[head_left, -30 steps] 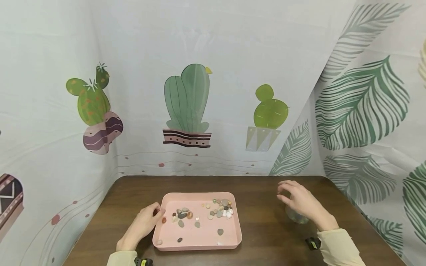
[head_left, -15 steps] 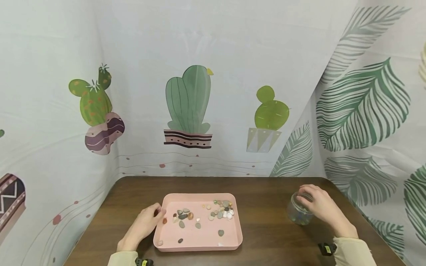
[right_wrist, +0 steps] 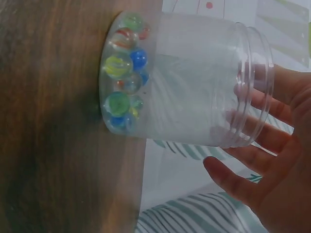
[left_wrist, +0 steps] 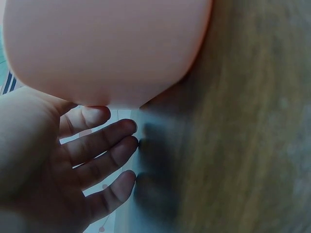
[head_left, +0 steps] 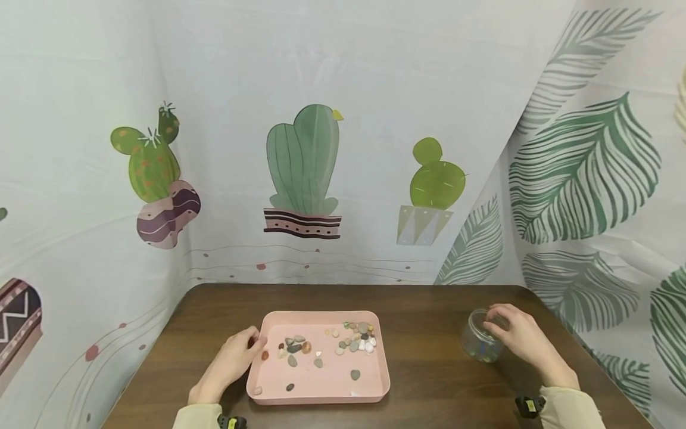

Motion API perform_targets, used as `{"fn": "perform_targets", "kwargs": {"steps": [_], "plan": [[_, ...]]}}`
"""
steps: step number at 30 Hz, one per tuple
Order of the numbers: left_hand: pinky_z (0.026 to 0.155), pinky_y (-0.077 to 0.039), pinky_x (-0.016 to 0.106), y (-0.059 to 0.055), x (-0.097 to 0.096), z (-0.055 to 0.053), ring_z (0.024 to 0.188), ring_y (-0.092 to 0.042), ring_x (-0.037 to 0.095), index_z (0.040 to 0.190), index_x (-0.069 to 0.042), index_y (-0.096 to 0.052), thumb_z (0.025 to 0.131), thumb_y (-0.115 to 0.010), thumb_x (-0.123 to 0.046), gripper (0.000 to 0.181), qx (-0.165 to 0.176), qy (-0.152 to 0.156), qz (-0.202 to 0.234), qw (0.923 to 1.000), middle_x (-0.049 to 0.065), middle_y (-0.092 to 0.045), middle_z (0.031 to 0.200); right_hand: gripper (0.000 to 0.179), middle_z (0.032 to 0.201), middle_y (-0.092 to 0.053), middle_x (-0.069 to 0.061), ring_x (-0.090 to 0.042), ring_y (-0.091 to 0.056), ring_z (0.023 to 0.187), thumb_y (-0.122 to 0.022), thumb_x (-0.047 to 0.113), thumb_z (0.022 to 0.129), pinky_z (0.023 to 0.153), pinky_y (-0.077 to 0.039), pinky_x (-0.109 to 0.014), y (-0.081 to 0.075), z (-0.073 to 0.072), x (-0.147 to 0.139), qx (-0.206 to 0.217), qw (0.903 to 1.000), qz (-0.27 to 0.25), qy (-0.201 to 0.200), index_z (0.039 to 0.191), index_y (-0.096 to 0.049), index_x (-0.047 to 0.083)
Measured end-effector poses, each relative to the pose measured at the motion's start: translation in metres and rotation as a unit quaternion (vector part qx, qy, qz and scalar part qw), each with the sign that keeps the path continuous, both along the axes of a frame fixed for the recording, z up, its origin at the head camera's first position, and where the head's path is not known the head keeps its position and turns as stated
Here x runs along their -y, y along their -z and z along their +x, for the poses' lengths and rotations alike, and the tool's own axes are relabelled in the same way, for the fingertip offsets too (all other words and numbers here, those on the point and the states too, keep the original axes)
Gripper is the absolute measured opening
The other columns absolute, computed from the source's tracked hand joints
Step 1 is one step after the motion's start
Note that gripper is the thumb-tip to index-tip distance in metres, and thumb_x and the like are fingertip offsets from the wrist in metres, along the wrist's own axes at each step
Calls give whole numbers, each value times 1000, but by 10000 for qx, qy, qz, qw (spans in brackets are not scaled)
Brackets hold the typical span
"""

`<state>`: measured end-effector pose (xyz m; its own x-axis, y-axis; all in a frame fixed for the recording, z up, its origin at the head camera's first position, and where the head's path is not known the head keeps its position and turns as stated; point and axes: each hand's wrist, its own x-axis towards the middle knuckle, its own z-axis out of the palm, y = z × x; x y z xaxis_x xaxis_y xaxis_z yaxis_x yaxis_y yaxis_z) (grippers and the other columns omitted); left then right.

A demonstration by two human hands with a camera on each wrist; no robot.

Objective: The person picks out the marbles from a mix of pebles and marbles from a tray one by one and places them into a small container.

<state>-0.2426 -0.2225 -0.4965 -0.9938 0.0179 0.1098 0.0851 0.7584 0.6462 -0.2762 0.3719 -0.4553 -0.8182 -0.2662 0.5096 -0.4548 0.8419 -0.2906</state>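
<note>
A shallow pink tray [head_left: 316, 390] holds several small stones [head_left: 295, 347] in loose groups. My left hand [head_left: 227, 362] holds the tray's left rim, the thumb over the edge; in the left wrist view the tray wall hides the thumb, and the other fingers [left_wrist: 102, 158] extend loosely beneath it. At the right, a clear plastic jar [head_left: 474, 344] stands upright without a lid, with colourful glass marbles [right_wrist: 119, 68] at its bottom. My right hand [head_left: 522, 336] grips the jar by its threaded neck [right_wrist: 250, 87], fingers around the far side, one finger hanging apart below.
Both things stand on a dark brown wooden table [head_left: 423, 357]. A white cloth [head_left: 364, 179] printed with cacti and leaves hangs behind and along the sides. A dark wrist device [head_left: 527, 407] shows by the right sleeve, and another [head_left: 232, 422] by the left.
My right hand has moved right and down from above the jar to its neck, uncovering more of the jar. The left hand and the tray have stayed in place.
</note>
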Motion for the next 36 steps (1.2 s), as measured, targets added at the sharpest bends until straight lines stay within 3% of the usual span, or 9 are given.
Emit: {"fn": "perform_targets", "kwargs": {"steps": [20, 27, 32, 36], "plan": [[50, -30, 28, 0, 0, 0, 57, -38, 12, 83, -15, -53, 98, -60, -24, 19, -6, -39, -35, 10000, -2, -41, 66, 19, 116, -61, -23, -48, -54, 110, -74, 21, 88, 85, -41, -62, -1, 0, -3, 840, 9962, -114, 222, 100, -67, 8], [50, -31, 27, -2, 2, 1, 57, -39, 12, 83, -15, -52, 98, -60, -23, 19, 5, -20, -70, 10000, -2, -41, 66, 16, 112, -62, -22, -45, -56, 106, -74, 14, 87, 84, -43, -59, -16, -2, 9, 232, 9997, 75, 49, 99, -67, 4], [50, -30, 27, -2, 1, 0, 58, -39, 13, 82, -15, -52, 98, -60, -23, 19, 4, -32, -73, 10000, -2, -41, 66, 14, 110, -63, -20, -44, -56, 105, -73, 10, 86, 85, -42, -58, -34, -5, 41, -126, 9996, 182, -184, 98, -68, 5], [50, -31, 27, 0, 0, 0, 58, -39, 13, 83, -15, -52, 98, -60, -23, 18, 52, 3, -39, 10000, -2, -41, 67, 14, 110, -65, -18, -41, -58, 105, -73, 9, 86, 87, -43, -56, -40, -11, 72, -207, 9978, 343, -519, 98, -68, 5]]}}
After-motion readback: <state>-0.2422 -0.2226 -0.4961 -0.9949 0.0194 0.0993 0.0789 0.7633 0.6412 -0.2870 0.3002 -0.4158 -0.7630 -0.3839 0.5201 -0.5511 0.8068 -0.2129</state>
